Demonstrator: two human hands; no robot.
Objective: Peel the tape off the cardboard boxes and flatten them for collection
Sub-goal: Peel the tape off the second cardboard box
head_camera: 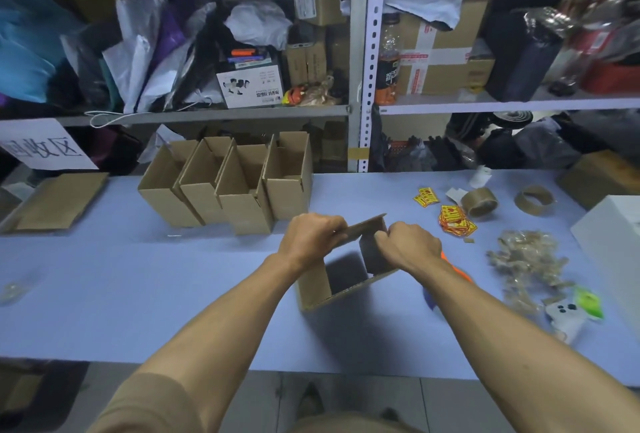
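The person wears a tan short-sleeved shirt (149,405), its sleeve ending above the elbow, forearms bare.

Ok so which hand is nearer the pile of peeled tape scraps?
Right. The right hand grips the open box on the side toward the tape scraps; the left hand holds the box's flap on the far side from them.

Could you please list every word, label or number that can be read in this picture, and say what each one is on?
"回收区", seen upside down, on the white paper sign at the far left.
White box on the shelf: upside-down print, too blurred to read.
Bottle: label too blurred.
Taped box: red print on its white tape, too small.
Shipping label on the upper box: too small.
Yellow-red stickers on the table: print too small.
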